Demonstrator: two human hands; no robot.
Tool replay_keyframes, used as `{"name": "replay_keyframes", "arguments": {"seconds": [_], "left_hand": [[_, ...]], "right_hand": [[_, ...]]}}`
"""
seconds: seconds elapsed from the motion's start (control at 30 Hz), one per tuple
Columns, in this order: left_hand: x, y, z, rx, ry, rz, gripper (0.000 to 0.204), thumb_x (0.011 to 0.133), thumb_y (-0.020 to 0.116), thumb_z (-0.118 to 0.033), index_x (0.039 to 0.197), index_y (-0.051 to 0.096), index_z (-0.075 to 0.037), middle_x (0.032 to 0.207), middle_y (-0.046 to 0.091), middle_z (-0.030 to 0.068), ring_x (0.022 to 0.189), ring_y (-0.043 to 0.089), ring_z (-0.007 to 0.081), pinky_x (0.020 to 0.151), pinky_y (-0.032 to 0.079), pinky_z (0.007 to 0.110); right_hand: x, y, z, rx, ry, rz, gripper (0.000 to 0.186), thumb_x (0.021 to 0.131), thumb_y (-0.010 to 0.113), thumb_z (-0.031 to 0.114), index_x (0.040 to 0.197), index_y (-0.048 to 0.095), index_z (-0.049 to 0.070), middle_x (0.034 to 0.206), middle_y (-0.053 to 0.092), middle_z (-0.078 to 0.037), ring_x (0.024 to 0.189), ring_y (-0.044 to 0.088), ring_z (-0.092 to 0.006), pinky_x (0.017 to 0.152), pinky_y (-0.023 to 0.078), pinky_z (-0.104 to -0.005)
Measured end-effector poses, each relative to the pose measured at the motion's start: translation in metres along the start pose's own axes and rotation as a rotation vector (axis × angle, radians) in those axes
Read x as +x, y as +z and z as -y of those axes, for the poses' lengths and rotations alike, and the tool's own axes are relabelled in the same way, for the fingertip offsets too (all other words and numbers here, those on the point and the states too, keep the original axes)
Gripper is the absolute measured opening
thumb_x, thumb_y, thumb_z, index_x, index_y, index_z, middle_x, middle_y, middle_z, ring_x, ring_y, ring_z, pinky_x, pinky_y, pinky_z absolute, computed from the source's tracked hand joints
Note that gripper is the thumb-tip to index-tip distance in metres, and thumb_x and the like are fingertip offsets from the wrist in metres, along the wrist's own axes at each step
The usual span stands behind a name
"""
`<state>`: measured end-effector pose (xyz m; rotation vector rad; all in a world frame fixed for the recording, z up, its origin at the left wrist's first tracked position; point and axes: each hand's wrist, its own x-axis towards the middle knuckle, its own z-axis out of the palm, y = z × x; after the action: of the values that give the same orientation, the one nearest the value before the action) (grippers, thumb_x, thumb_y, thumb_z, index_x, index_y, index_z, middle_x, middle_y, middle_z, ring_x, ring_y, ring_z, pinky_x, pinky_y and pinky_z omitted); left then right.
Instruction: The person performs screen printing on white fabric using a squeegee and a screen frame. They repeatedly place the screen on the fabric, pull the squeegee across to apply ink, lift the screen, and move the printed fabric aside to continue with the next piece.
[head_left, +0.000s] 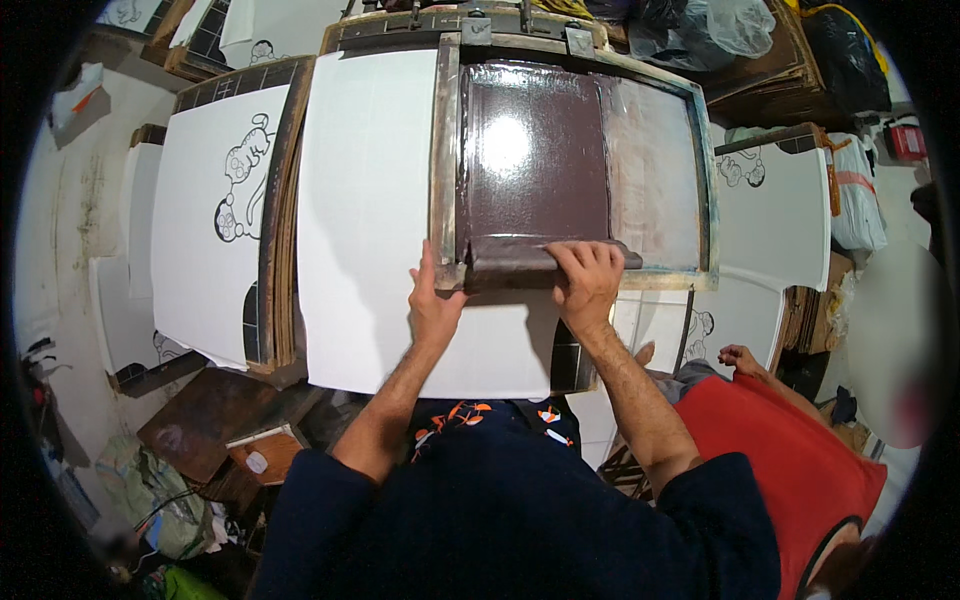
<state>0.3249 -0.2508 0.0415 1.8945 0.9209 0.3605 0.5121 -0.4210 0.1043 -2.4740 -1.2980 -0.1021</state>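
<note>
A wooden screen printing frame [446, 150] sits over a board covered in white cloth [365, 200]. Glossy dark brown ink [535, 185] coats the left part of its mesh, while the right part looks pale and stained. At the near end of the mesh lies a wide squeegee [512, 259], dark with ink. The fingers of my right hand [590, 285] are curled over its right half. My left hand [434, 312] grips the frame's near left corner, fingers along the outer side and thumb at the near edge. The squeegee's lower edge is hidden.
Metal hinge clamps [477, 33] hold the frame's far side. Boards with white cloth and black cartoon outlines stand at left [200, 190] and right [765, 220]. Close by on my right is a person in a red top [775, 440]. Plastic bags [690, 35] lie at the back right.
</note>
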Motion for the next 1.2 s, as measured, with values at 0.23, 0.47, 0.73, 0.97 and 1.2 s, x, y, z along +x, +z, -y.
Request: {"name": "replay_keyframes", "arguments": {"seconds": [0.23,0.47,0.73,0.97,1.2], "left_hand": [[0.008,-0.05,-0.111,-0.302,0.3,-0.203,0.098,0.079,0.072,0.005,0.165,0.026,0.0,0.137,0.067,0.022,0.118,0.068,0.0245,0.101,0.054,0.034],[0.106,-0.131,-0.089,-0.189,0.579,-0.33,0.064,0.082,0.091,-0.018,0.138,0.064,0.0,0.138,0.068,0.0182,0.113,0.071,0.021,0.1,0.055,0.037],[0.001,-0.305,0.252,1.075,-0.363,-0.006,0.071,0.085,0.081,-0.038,0.15,0.058,-0.02,0.157,0.047,0.0224,0.142,0.046,0.0418,0.11,0.042,0.062],[0.012,-0.34,0.316,0.877,0.021,0.134,0.107,0.076,0.078,0.01,0.164,0.035,-0.033,0.172,0.025,0.0201,0.156,0.028,0.0436,0.121,0.04,0.052],[0.063,-0.28,0.237,0.804,0.343,0.143,0.107,0.071,0.07,0.008,0.165,0.033,-0.029,0.155,0.049,0.0283,0.142,0.047,0.0486,0.114,0.044,0.054]], "right_hand": [[0.043,-0.061,0.01,-0.005,-0.094,-0.649,0.042,0.085,0.06,0.038,0.116,0.076,0.017,0.11,0.075,-0.005,0.106,0.066,-0.0289,0.102,0.038,-0.0457],[0.181,-0.213,0.009,-0.189,-0.313,-0.906,0.026,0.093,0.075,0.012,0.117,0.073,0.005,0.103,0.075,-0.015,0.092,0.073,-0.0341,0.082,0.056,-0.0428],[0.265,-0.284,0.028,-0.084,-0.011,-0.867,0.035,0.087,0.081,0.026,0.116,0.073,0.007,0.11,0.074,-0.018,0.103,0.072,-0.0358,0.09,0.055,-0.0453],[0.261,-0.259,0.082,-0.027,0.078,-0.777,0.029,0.091,0.076,0.022,0.115,0.069,0.008,0.102,0.074,-0.019,0.098,0.072,-0.0366,0.086,0.053,-0.046],[0.229,-0.25,0.082,-0.158,0.064,-0.864,0.037,0.089,0.076,0.028,0.122,0.07,0.011,0.116,0.071,-0.018,0.113,0.066,-0.0383,0.098,0.049,-0.0493]]}}
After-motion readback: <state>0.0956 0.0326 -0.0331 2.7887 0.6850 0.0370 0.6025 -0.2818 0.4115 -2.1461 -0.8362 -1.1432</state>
